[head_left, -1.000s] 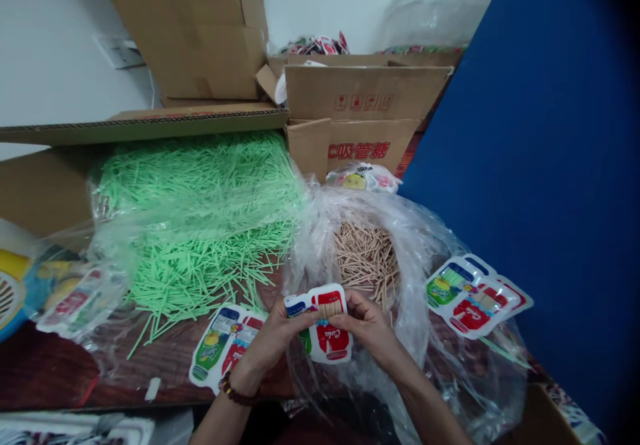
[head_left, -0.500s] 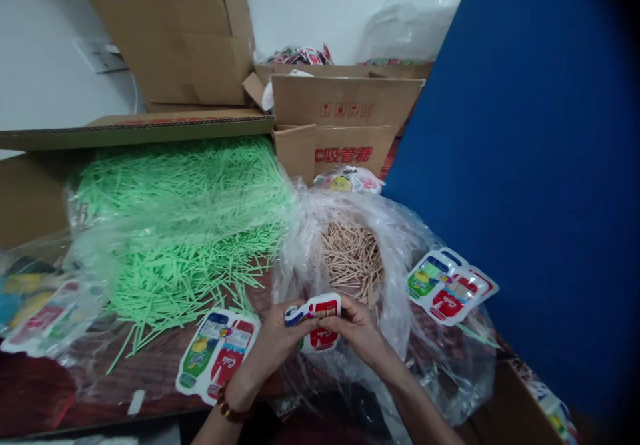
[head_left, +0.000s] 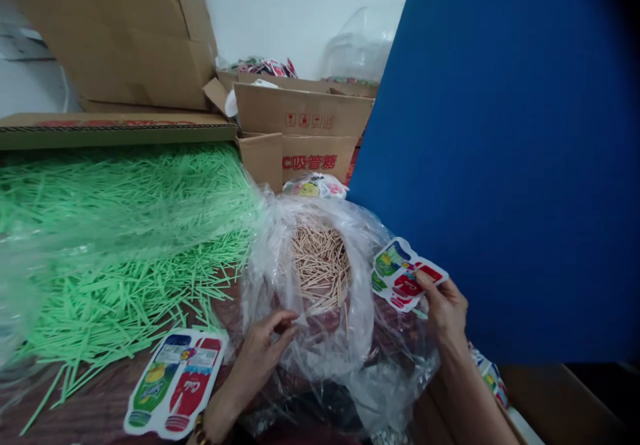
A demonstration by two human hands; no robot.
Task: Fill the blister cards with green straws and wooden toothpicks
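Observation:
At the right, my right hand (head_left: 447, 310) pinches the red edge of a bottle-shaped candy packet (head_left: 393, 265), printed with a green and a red drink bottle. More than one packet seems to overlap there; I cannot tell how many it grips. My left hand (head_left: 263, 348) is half curled at the near edge of a clear plastic bag (head_left: 363, 298), thumb and fingers a little apart with nothing between them. Short tan sticks (head_left: 320, 261) lie in the bag's mouth. Left of that hand, another packet (head_left: 175, 385) lies flat on the dark wooden table.
A large heap of thin green sticks (head_left: 130, 285), partly under clear plastic, covers the left side. Cardboard boxes (head_left: 310, 108) stand behind. A tall blue panel (head_left: 490, 165) borders the right. An open box with more packets (head_left: 487, 375) sits low at the right.
My hands have parted: the right has moved right, onto the packets there, and the left no longer holds the packet both gripped before. The view has turned right.

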